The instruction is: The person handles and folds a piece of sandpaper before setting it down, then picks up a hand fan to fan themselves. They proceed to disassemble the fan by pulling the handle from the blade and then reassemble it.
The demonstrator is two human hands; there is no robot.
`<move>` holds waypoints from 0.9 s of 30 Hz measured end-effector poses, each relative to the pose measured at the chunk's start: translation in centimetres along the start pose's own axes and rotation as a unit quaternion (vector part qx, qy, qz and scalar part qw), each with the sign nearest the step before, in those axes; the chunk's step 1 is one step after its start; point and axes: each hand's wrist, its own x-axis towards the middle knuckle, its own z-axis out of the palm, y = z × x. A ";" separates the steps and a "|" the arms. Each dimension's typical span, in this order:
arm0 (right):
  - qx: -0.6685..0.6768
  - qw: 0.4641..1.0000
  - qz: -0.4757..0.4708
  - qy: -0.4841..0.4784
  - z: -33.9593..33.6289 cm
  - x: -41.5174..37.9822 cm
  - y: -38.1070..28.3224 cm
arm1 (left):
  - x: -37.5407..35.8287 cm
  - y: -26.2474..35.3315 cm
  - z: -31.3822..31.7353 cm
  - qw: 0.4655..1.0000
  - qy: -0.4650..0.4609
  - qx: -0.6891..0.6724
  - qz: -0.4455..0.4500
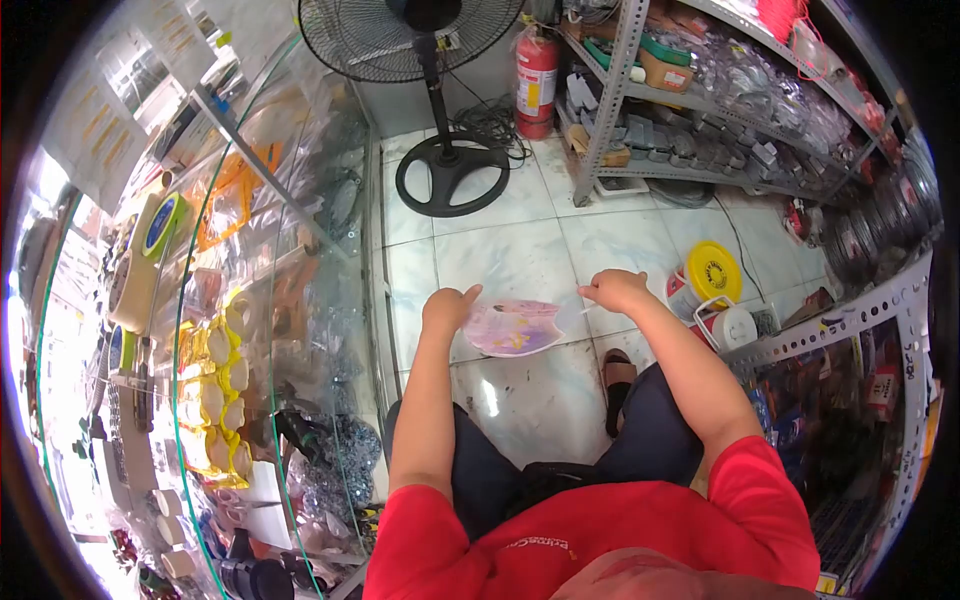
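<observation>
A pink and purple printed piece [513, 328], thin like a sheet or flat pouch, hangs in front of me above the tiled floor. My left hand [452, 308] is closed on its left edge, thumb on top. Beyond its notched right edge there is a faint clear area, perhaps plastic film. My right hand [615, 290] is at the right, apart from the printed part, its thumb and finger pinched together. A small whitish strip shows just below those fingertips; whether they grip it is too small to tell.
A glass display case [330, 300] full of goods runs along the left. Ahead stand a pedestal fan [447, 155], a fire extinguisher [536, 85] and a metal shelf rack [605, 110]. Buckets, one with a yellow lid [714, 272], and a perforated metal frame [820, 325] are at the right.
</observation>
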 end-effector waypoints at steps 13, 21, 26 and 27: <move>-0.079 0.996 -0.006 -0.035 2.0 0.6 -1.2 | -0.7 1.6 1.4 0.994 -0.036 0.021 0.097; -0.134 0.988 -0.008 -0.072 4.2 0.8 -2.1 | -1.3 3.1 2.6 0.987 -0.021 0.039 0.158; -0.130 0.985 0.010 -0.117 3.9 0.7 -2.6 | -1.2 2.8 3.0 0.981 0.039 0.039 0.184; -0.132 0.985 0.009 -0.108 4.1 0.8 -2.5 | -1.2 2.8 3.0 0.982 0.035 0.038 0.182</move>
